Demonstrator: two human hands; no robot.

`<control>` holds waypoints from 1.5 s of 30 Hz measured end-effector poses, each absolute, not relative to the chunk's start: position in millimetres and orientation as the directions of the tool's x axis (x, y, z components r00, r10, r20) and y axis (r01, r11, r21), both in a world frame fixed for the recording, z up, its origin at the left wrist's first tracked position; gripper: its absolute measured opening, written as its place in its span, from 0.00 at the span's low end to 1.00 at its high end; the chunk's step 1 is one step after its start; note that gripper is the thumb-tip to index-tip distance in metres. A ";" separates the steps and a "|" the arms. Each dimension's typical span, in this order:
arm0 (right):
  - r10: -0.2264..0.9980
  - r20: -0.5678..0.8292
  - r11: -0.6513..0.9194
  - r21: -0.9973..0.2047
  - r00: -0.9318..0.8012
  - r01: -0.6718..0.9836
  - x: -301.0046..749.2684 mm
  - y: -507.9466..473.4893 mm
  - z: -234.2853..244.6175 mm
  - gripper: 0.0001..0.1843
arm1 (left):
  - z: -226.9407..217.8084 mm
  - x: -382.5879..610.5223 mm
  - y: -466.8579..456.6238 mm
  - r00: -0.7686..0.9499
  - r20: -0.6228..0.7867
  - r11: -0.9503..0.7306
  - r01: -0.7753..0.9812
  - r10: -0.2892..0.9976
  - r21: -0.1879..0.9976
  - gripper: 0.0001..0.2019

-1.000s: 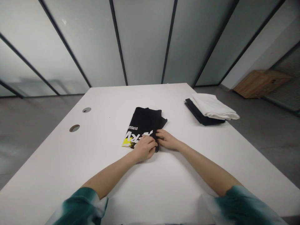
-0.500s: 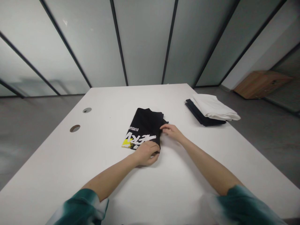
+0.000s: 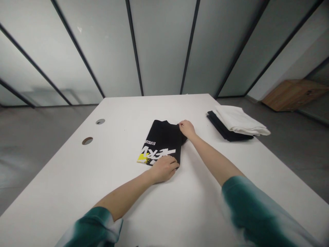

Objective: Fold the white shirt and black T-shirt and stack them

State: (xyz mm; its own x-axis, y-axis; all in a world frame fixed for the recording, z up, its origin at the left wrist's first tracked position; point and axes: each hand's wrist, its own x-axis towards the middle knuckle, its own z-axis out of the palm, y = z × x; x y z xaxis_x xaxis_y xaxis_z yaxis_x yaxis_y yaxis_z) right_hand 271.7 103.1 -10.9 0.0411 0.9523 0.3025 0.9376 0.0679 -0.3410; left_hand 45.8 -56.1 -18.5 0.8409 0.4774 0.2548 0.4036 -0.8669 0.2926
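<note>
A folded black T-shirt [image 3: 163,139] lies on the white table [image 3: 77,195], with white and yellow print on its near part. My left hand [image 3: 164,168] lies over the shirt's near right edge and hides part of the print. My right hand [image 3: 187,128] touches the far right corner of the shirt with its fingertips. Neither hand's grip is clear from this view. The sleeves on both arms are green and white.
A folded white cloth [image 3: 239,120] lies on a folded dark garment [image 3: 221,128] at the table's right. Two round holes [image 3: 100,121] are in the table's left part. Frosted glass panels stand beyond the table, and a wooden box [image 3: 293,95] sits on the grey floor.
My right hand has slid from the shirt's near side to its far right corner, and my left hand has shifted slightly right. The view has tilted a little.
</note>
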 end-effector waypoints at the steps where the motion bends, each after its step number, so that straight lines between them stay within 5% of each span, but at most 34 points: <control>1: 0.949 0.311 0.065 -0.330 0.043 0.942 272.9 101.0 -12.9 0.15 | -16.2 45.0 -56.2 0.853 0.266 -0.877 0.365 0.450 0.314 0.10; 4: 0.935 0.354 0.097 -0.339 0.031 0.936 269.5 86.0 -18.2 0.21 | -9.2 41.7 -54.2 0.805 0.367 -0.868 0.335 0.466 0.368 0.11; 7: 0.935 0.332 0.234 -0.316 -0.124 0.919 256.2 61.8 -24.7 0.29 | -9.2 36.6 -44.9 0.605 0.459 -0.758 0.553 0.650 0.346 0.16; 11: 0.971 0.119 0.232 -0.273 -0.207 0.934 239.7 33.0 -38.7 0.35 | -24.5 29.2 -30.2 0.525 0.252 -0.578 0.781 0.813 0.237 0.33; 16: 0.973 0.124 0.225 -0.348 -0.193 0.910 240.5 30.8 -47.1 0.36 | -35.1 27.0 -28.1 0.523 0.095 -0.530 0.822 0.847 0.206 0.39; 20: 0.974 0.219 0.175 -0.578 -0.056 0.797 263.9 35.8 -44.1 0.29 | -21.5 16.8 -19.9 0.530 0.106 -0.538 0.802 0.841 0.262 0.35; 23: 0.957 0.285 0.153 -0.638 0.047 0.755 287.5 27.7 -42.8 0.27 | -9.5 -1.1 -2.0 0.399 0.155 -0.427 0.864 0.904 0.268 0.31; 26: 0.971 0.230 0.091 -0.604 0.064 0.792 297.5 14.0 -44.0 0.29 | -4.2 -15.6 13.5 0.283 0.104 -0.300 0.921 0.953 0.248 0.31; 30: 0.983 0.182 0.100 -0.514 -0.005 0.852 282.6 10.6 -48.0 0.30 | -5.1 -16.5 17.9 0.349 0.068 -0.356 0.912 0.935 0.206 0.28; 37: 0.984 0.172 0.125 -0.470 -0.048 0.874 262.3 54.0 -42.5 0.19 | -3.4 -11.5 23.7 0.243 -0.025 -0.224 0.924 0.970 0.310 0.20; 40: 0.990 0.136 0.104 -0.493 -0.042 0.864 264.3 75.6 -30.4 0.18 | -5.3 -10.0 32.0 0.291 0.015 -0.272 0.874 0.957 0.403 0.16; 45: 0.965 0.262 0.122 -0.460 0.003 0.879 273.7 95.3 -17.4 0.20 | -12.8 -3.3 43.9 0.305 0.151 -0.339 0.801 0.940 0.494 0.14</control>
State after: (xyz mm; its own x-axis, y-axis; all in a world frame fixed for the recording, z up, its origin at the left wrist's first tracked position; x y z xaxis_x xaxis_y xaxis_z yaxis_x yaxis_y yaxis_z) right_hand 273.7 95.3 -17.4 0.0028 0.9651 0.2620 0.8792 0.1224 -0.4604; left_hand -3.3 43.9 -12.8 0.3045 0.9405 0.1508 0.8010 -0.3385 0.4937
